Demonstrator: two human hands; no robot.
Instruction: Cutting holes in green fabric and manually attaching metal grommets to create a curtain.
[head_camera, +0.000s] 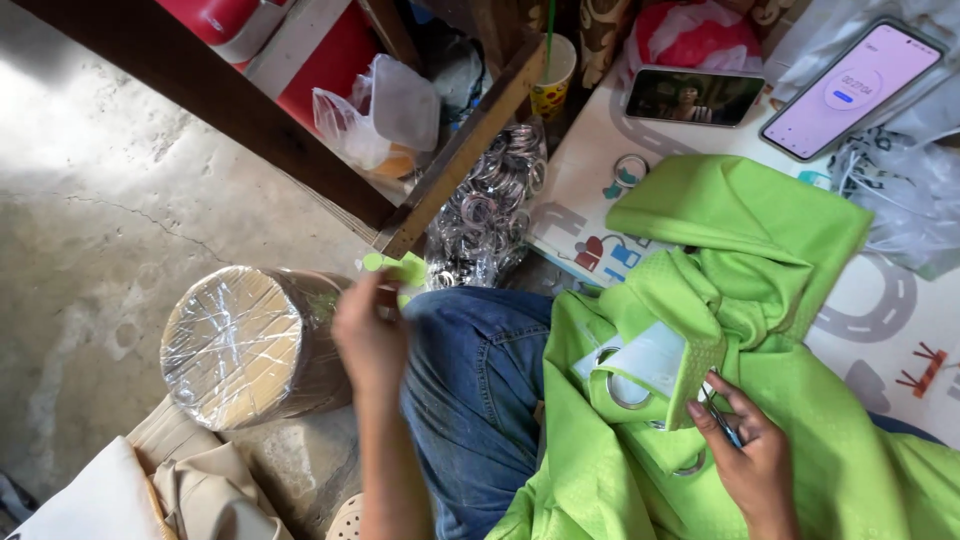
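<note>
**Two hands, one soft fabric with metal rings**

Two materials make up the work: a lime-green curtain fabric (760, 290) and metal eyelet rings (625, 385) set into its folded header. The fabric lies bunched over your lap and spreads onto the play mat (890, 310) at your right. Judge it light, limp and mildly slippery; it will sag and slide if held by one layer. Take hold at the stiffened header beside a ring, where the folds are thickest. The rings look rigid and thin, and give a firm edge to grip.

Your right hand (750, 460) rests on the fabric just below a ring, fingers curled round a small slim tool (722, 420), possibly snips; its blades cannot be made out. Your left hand (372, 335) is raised above your jeans-clad knee (480, 370), fingers pinched on a small green scrap (398, 267).

Packages and markings, outward:
- Clear bag of spare rings (490, 205), glinting, beside the wooden post (465, 150).
- Brown roll (245, 345) with film-wrapped end, on the concrete floor (90, 190) at your left.
- Crumpled clear bags (375, 110) under the bench.
- Yellow patterned cup (553, 75) with a green straw.
- Two phones: a dark-screened one (693, 97) propped sideways, a white-screened one (850, 88) at the top right.
- Road pattern printed on the mat in grey, with red and blue shapes.
</note>
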